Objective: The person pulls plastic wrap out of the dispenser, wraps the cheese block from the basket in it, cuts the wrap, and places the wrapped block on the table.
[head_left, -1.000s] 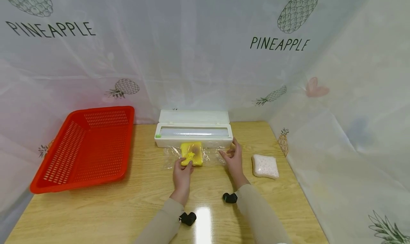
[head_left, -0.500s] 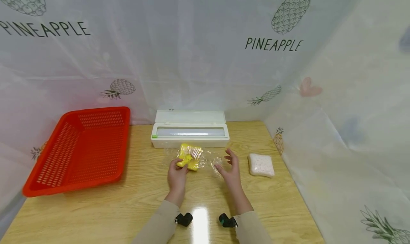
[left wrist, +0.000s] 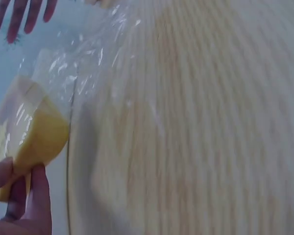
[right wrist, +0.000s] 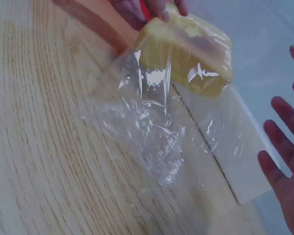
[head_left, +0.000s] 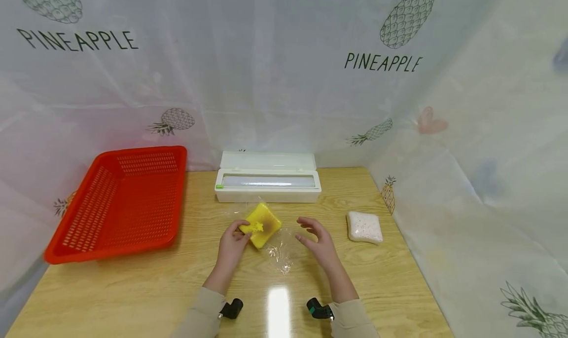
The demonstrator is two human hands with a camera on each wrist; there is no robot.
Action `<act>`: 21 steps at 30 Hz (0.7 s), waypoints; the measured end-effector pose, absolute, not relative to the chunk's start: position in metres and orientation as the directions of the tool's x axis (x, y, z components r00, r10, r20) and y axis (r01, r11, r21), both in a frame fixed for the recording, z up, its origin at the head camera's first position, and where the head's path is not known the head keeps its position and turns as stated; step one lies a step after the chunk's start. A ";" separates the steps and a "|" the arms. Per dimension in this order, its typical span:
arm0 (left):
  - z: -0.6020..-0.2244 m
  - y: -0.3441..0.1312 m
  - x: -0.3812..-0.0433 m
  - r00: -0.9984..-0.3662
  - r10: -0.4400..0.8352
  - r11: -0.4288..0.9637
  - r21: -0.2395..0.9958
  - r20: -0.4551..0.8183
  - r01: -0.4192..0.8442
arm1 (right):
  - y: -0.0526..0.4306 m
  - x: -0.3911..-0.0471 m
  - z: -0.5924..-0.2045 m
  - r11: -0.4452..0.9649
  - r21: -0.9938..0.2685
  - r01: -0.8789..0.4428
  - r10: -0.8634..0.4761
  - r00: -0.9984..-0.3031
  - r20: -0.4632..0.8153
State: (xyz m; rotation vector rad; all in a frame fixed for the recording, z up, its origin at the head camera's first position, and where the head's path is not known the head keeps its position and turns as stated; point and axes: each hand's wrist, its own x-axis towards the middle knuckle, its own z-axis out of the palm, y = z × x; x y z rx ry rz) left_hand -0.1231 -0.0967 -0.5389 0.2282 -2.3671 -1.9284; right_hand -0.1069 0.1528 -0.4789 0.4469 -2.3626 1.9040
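Observation:
My left hand (head_left: 232,245) pinches a yellow square block (head_left: 268,223) by its left corner, between thumb and fingers. The block is soft-looking, with a brownish patch and a yellow star shape on top. Clear plastic film (right wrist: 147,132) lies over the block and trails off its lower right side, crinkled. In the left wrist view the block (left wrist: 46,134) is tilted up, raised off the table. To the right of the film, my right hand (head_left: 321,246) is held with its fingers apart, and nothing is visible in its grasp.
Behind the block stands a white cling film box (head_left: 268,196) with its lid up and a roll inside. A red plastic basket (head_left: 174,205) sits on the left of the wooden table (head_left: 146,298). A pale pink, speckled square block (head_left: 365,228) lies at the right.
My left hand has drawn the yellow block leftward and turned it cornerwise. The film has left my right hand's fingers and hangs toward the front. My right hand's fingers have spread.

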 end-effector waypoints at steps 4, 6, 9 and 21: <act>-0.529 -0.113 -0.122 -0.996 -0.088 0.239 0.970 -0.032 -0.053 | 0.147 -0.108 -0.480 0.157 -0.958 -0.241 -0.226 -0.953 0.203; -0.523 -0.119 -0.121 -0.998 -0.048 0.249 0.968 -0.035 -0.046 | 0.143 -0.108 -0.478 0.154 -0.963 -0.221 -0.243 -0.953 0.180; -0.514 -0.125 -0.120 -0.999 0.009 0.246 0.968 -0.044 -0.040 | 0.136 -0.109 -0.475 0.146 -0.971 -0.190 -0.266 -0.953 0.147; -0.494 -0.131 -0.120 -0.986 0.163 0.287 0.955 0.030 0.077 | 0.107 -0.116 -0.479 0.147 -0.975 -0.164 -0.215 -0.968 0.130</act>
